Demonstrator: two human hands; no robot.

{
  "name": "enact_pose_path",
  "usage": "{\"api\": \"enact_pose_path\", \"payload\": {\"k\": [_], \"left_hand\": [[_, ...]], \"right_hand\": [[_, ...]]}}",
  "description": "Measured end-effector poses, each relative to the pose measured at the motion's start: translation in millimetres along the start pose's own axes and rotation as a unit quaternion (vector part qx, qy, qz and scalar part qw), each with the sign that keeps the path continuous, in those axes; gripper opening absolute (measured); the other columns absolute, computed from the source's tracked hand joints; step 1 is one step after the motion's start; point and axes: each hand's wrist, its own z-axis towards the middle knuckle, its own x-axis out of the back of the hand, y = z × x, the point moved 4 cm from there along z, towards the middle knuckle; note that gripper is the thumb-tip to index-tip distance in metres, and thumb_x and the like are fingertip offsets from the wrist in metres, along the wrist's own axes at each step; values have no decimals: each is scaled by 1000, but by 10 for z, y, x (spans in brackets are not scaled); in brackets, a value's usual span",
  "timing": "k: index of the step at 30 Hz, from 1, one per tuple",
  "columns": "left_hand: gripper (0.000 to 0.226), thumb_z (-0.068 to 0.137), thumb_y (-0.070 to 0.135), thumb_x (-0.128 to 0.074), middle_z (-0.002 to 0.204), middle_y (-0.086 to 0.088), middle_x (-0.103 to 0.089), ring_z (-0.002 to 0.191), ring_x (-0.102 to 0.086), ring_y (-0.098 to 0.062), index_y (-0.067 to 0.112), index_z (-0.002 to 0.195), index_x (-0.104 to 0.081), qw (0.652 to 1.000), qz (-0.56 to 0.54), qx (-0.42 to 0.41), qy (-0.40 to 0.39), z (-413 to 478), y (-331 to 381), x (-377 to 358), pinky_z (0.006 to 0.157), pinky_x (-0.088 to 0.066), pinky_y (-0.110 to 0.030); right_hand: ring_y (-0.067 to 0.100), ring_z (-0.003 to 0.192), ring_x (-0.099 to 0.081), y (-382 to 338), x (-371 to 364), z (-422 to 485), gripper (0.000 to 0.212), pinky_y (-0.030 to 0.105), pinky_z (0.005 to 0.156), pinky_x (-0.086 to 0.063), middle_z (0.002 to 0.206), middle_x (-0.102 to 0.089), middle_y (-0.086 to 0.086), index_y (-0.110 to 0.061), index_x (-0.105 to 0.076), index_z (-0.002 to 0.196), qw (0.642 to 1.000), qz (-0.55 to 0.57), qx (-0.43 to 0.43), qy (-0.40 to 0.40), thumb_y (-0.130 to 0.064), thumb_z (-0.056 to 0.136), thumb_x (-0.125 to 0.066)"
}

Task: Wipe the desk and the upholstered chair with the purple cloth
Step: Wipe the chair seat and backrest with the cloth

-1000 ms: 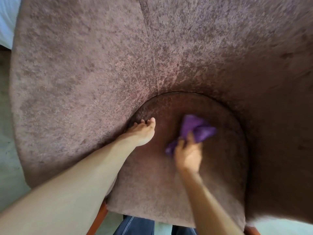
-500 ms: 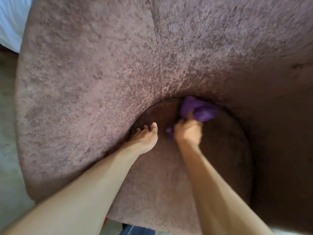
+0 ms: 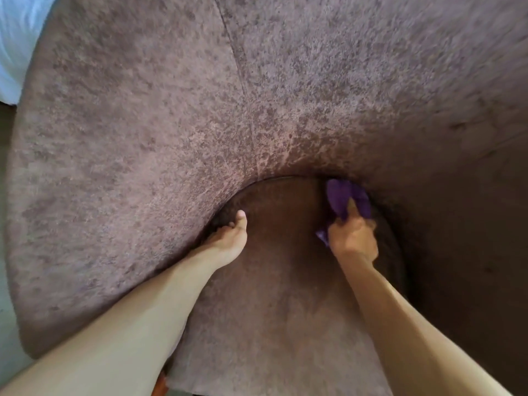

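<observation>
While the right hand (image 3: 353, 238) grips the purple cloth (image 3: 347, 200), the left hand's (image 3: 228, 242) fingertips hide in the chair (image 3: 143, 138) crevice.

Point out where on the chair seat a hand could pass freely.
Free: the seat between the two forearms, toward its front edge. Crowded: the rear crease, where the left hand presses and the right hand works the purple cloth.

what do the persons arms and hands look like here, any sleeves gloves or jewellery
Both forearms are bare as far as the frame shows, with no sleeve in view. The left hand and the right hand wear no gloves. No watch, bracelet or ring is visible on either, though the right hand is slightly blurred and some fingers of both are hidden. No markings show on either arm.
</observation>
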Motion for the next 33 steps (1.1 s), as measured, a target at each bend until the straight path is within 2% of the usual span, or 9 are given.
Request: {"api": "enact_pose_path", "payload": {"k": [4, 7, 10, 13, 15, 18, 24, 28, 33], "left_hand": [[80, 96, 69, -2, 168, -8, -15, 155, -12, -27, 25, 158, -27, 1000, -3, 18, -3, 80, -97, -65, 125, -7, -49], [86, 92, 72, 1, 169, -11, -8, 156, -7, -29, 23, 160, -18, 999, 9, 35, 1, 151, -130, -124, 124, -4, -52], [83, 94, 69, 1, 168, -13, -10, 156, -8, -31, 22, 159, -21, 999, 8, 43, 8, 184, -106, -139, 124, -5, -53], [81, 97, 66, -4, 166, -14, -22, 153, -19, -31, 18, 155, -33, 999, -25, 34, 32, 139, -84, -80, 124, -11, -50], [81, 97, 68, -7, 166, -9, -24, 152, -22, -28, 21, 154, -37, 997, -79, 20, 15, 59, -80, -35, 124, -13, -47], [74, 101, 64, -13, 166, -4, -25, 152, -24, -23, 20, 155, -37, 977, -205, 4, 52, -126, -8, 112, 125, -12, -44], [72, 99, 59, -40, 155, -8, -45, 141, -43, -23, 14, 154, -35, 842, -538, 3, -44, -988, 822, 783, 106, -41, -50], [123, 76, 74, -64, 157, -22, -33, 142, -41, -33, 6, 159, -4, 738, -655, -81, -139, -1786, 1484, 1431, 107, -43, -59], [159, 45, 93, -67, 159, -37, -8, 150, -14, -48, -4, 155, -4, 592, -784, -39, -185, -2448, 1749, 2204, 118, -24, -62]], "right_hand": [[43, 124, -59, 335, 15, -105, 55, 48, 105, -49, 140, -62, 21, -30, -47, 153, 956, 255, -125, 68, -25, 99, -54], [25, 77, -65, -56, -42, -175, 35, 31, 51, -54, 102, -70, 3, -26, -65, 125, 805, 548, -227, 17, -13, 97, -49], [9, 40, -42, -1002, -140, -275, 28, 13, 46, -28, 53, -53, -5, -21, -54, 77, 665, 688, -244, -160, -14, 98, -37], [10, 31, -24, -1779, -201, -548, 36, 10, 39, -16, 40, -32, -3, -19, -39, 60, 535, 756, -260, -273, -6, 91, -28], [11, 34, -21, -1825, -63, -684, 29, 11, 38, -13, 41, -24, -2, -17, -34, 52, 495, 769, -272, -299, 1, 75, -29], [11, 30, -26, -1496, 584, -525, 25, 13, 31, -16, 44, -24, -2, -22, -30, 60, 491, 783, -256, -284, 2, 65, -36], [10, 46, -20, -514, 2175, -441, 28, 23, 37, -15, 48, -20, -1, -20, -25, 59, 343, 876, -296, -164, 2, 66, -41], [8, 41, -13, -276, 2838, -720, 18, 18, 40, -9, 44, -21, -1, -8, -43, 51, 341, 885, -276, -158, -4, 68, -47], [9, 38, -15, -1104, 3110, -980, 17, 16, 53, -7, 48, -26, -3, -20, -36, 60, 496, 840, -177, -131, -4, 57, -40]]}}
